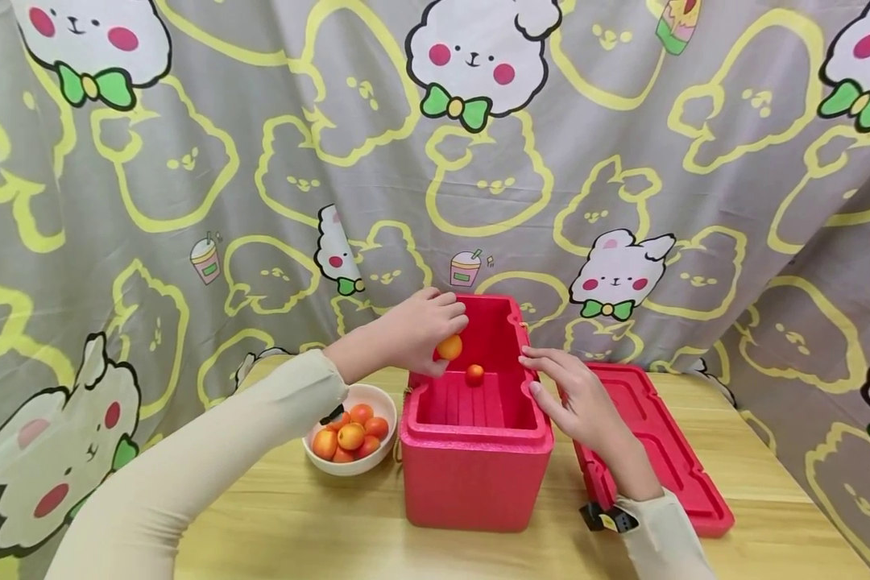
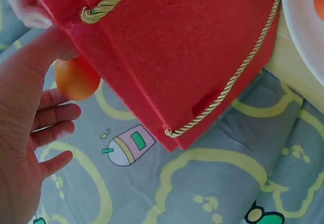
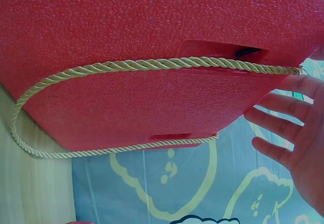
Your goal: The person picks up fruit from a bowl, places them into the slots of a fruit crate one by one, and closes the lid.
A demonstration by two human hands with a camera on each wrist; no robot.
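Observation:
A red foam box (image 1: pixel 467 483) stands uncovered on the table. Over its left rim, my left hand (image 1: pixel 424 326) pinches a small orange-yellow round fruit (image 1: pixel 449 347) between thumb and fingers. The left wrist view shows that fruit (image 2: pixel 77 78) beside the top edge of the box, the other fingers loosely spread. One red-orange fruit (image 1: pixel 474 374) lies inside on the box floor. My right hand (image 1: pixel 583 399) rests its fingertips on the right rim, fingers extended. Left of the box, a white bowl (image 1: pixel 351 467) holds several similar fruits (image 1: pixel 351 437).
The red lid (image 1: pixel 685 467) lies on the wooden table (image 1: pixel 283 524) right of the box, under my right forearm. A gold cord (image 3: pixel 152 64) hangs along the box's side. Behind the table hangs a grey patterned curtain (image 1: pixel 377 185).

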